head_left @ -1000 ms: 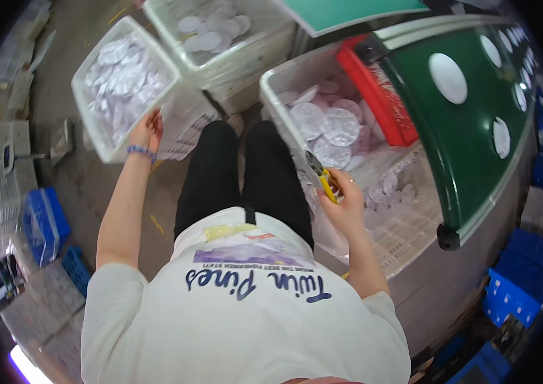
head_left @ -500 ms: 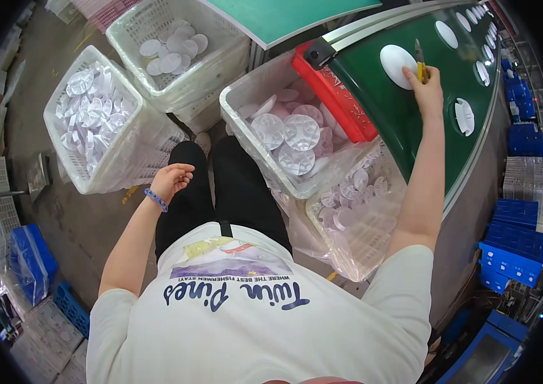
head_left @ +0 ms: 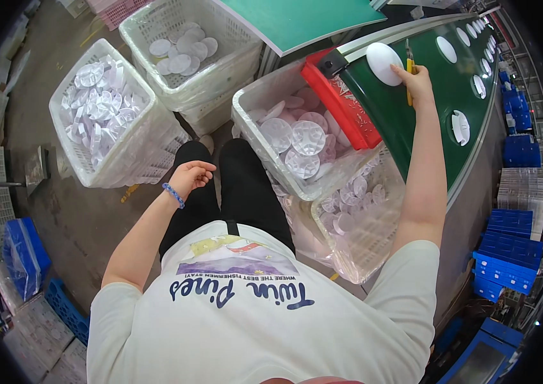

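Observation:
Over the green conveyor belt (head_left: 437, 96), my right hand (head_left: 416, 84) grips yellow-handled pliers (head_left: 409, 64), their narrow grey jaws pointing away from me. Its fingertips meet the lower right edge of a smooth white disc (head_left: 383, 63) near the belt's left end. Whether they pinch the disc or only touch it, I cannot tell. My left hand (head_left: 189, 177), with a blue beaded bracelet at the wrist, hovers empty above my thigh. Its fingers are loosely bent and slightly apart. A red tray (head_left: 342, 105) with small white scraps lies beside the belt's end.
Below the tray, a lined white bin (head_left: 244, 121) holds clear and white round parts. Another lined crate (head_left: 358, 256) of parts stands nearer me. Two more white crates, one with clear parts (head_left: 102, 96) and one with discs (head_left: 185, 48), are at left. Several white parts (head_left: 460, 127) lie along the belt.
My right hand, the pliers and the white disc have shifted slightly left and away. My left hand has moved a little right, its fingers loosening. The whole view has shifted slightly.

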Demonstrator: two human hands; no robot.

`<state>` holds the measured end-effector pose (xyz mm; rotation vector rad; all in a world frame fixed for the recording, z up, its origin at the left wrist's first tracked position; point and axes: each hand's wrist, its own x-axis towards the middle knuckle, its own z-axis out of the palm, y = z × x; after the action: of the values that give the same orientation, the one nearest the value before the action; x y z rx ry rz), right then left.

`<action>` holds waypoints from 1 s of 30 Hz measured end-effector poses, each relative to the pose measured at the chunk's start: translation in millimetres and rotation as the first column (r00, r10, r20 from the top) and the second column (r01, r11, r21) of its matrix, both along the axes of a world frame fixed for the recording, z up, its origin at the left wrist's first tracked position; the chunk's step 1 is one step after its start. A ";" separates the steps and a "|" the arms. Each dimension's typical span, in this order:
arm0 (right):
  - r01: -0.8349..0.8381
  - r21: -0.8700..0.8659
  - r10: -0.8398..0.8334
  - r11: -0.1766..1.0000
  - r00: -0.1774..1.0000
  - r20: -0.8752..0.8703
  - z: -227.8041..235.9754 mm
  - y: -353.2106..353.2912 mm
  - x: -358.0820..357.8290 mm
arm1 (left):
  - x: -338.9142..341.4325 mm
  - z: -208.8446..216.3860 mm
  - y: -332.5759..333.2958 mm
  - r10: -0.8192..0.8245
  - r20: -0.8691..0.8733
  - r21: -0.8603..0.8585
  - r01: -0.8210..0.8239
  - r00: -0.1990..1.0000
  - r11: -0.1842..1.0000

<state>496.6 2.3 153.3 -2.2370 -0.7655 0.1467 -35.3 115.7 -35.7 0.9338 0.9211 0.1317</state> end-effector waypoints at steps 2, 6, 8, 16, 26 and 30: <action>0.001 -0.037 -0.003 0.999 0.998 -0.063 7.7 9.0 -8.8 | -2.0 -1.5 -2.4 0.013 0.002 -0.002 -0.013 1.000 1.000; 0.023 -0.009 -0.024 1.000 0.990 -0.139 2.4 12.3 -5.6 | -0.5 -0.9 -4.5 0.016 0.022 0.005 -0.016 1.000 1.000; 0.056 -0.006 -0.056 0.998 0.997 -0.055 2.2 17.1 -15.1 | -1.1 1.8 -7.8 0.019 0.020 0.004 -0.019 1.000 1.000; 0.004 0.388 0.169 0.921 0.896 -0.410 9.7 3.7 -8.0 | -9.0 1.9 -12.9 -0.004 0.048 0.007 0.003 0.999 1.000; -0.855 -0.281 0.791 0.436 0.215 0.573 -26.5 -34.9 -284.8 | 36.0 71.5 -39.1 0.024 0.485 -0.197 0.082 0.874 0.977; -0.920 -0.274 0.894 0.281 0.148 0.422 -69.6 -59.1 -322.0 | 41.8 59.3 -54.1 -0.279 0.359 0.194 0.222 0.891 0.956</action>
<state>174.7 -56.9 83.7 -1.3702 -2.3825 0.0974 6.5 61.6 23.6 1.1104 0.4256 0.1561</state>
